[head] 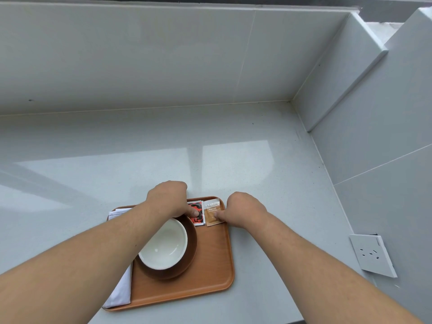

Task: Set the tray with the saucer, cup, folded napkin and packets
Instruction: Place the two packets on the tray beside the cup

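Note:
An orange-brown tray (pixel 205 274) lies on the grey counter. On it rests a dark brown saucer (pixel 187 258) carrying a white cup (pixel 164 244). A folded white napkin (pixel 120 293) lies along the tray's left side, mostly under my left forearm. At the tray's far right corner sit a red-and-black packet (pixel 198 208) and a tan packet (pixel 212 212), side by side. My left hand (pixel 168 198) presses a fingertip on the red packet. My right hand (pixel 245 210) touches the tan packet with a fingertip at the tray's right rim.
A grey countertop (pixel 268 174) runs to tiled walls at the back and right. A white wall socket (pixel 371 254) sits low on the right wall. A stepped tiled ledge (pixel 346 73) juts out at the back right corner.

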